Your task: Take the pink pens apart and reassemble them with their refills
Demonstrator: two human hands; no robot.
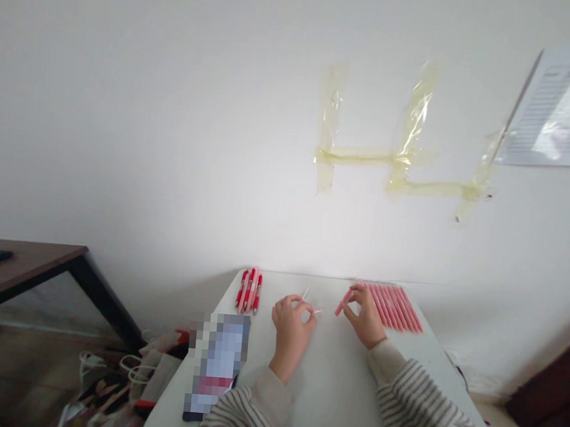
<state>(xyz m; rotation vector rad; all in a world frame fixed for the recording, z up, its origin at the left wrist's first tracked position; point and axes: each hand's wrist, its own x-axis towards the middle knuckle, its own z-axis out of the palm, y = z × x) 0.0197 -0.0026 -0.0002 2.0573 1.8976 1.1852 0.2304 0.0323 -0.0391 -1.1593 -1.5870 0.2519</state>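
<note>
Above the white table [334,401], my left hand [292,326] is closed in a pinch. Two slim pale pieces show at its fingers: a thin white stick [305,293] pointing up and away, and a short pinkish-white tip [318,311] pointing right. They look like pen parts, but the fingers hide most of them. My right hand [366,317] grips a short pink pen barrel [341,305], tilted, between thumb and fingers. Right beside that hand lies a row of several pink pen barrels [393,307], side by side. The two hands are apart.
Several red and pink pens [249,291] lie together at the table's back left. A phone-like device [221,360], blurred out, rests near the left edge. The wall [173,132] stands directly behind the table. A brown desk [24,265] and cluttered bags [124,378] are at left.
</note>
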